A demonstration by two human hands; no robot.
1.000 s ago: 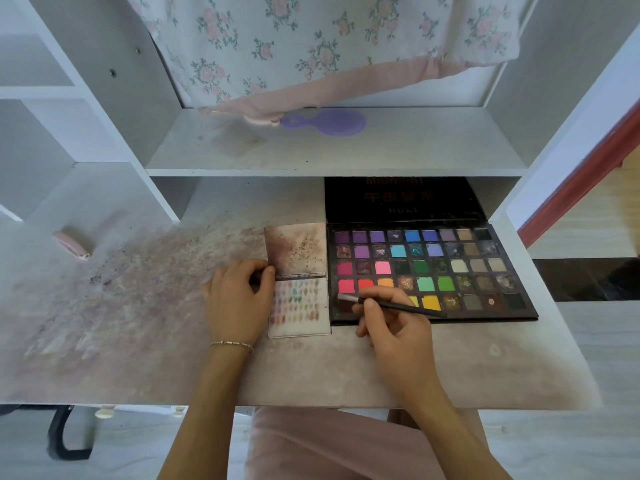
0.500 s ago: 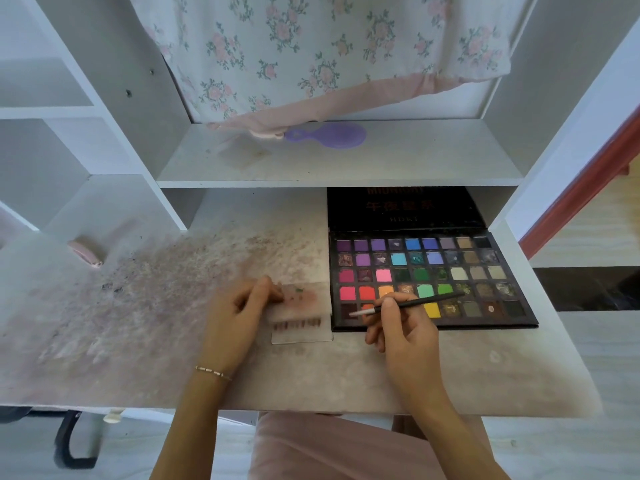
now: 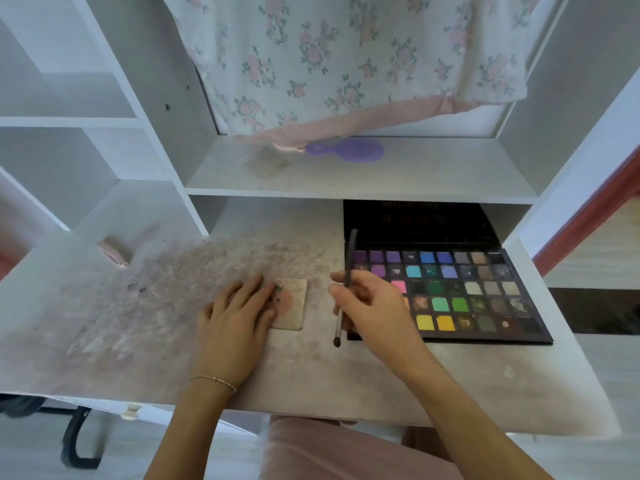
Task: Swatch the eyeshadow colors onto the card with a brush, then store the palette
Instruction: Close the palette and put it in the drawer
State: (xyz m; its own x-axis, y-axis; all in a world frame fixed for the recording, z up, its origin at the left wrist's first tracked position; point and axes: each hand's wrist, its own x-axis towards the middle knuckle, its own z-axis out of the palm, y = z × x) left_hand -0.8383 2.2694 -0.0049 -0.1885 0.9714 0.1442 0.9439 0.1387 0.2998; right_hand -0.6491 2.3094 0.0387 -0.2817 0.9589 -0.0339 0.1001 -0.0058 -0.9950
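Your left hand (image 3: 235,320), fingers flat together, hides the small pink card's (image 3: 290,304) left edge; right hand (image 3: 369,306) pinches the thin black brush (image 3: 346,289), covering the multicoloured eyeshadow palette's (image 3: 467,296) left columns.

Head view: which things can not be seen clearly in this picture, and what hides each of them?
- Card: it lies closed, so no swatches show; the left hand covers its left edge.
- Palette: the right hand hides its left pans.
- Palette lid: the shelf shadows it, and its print is too blurred to read.
- Brush: the fingers cover the middle of the handle.
- Purple mirror: the floral cloth hides its handle end.
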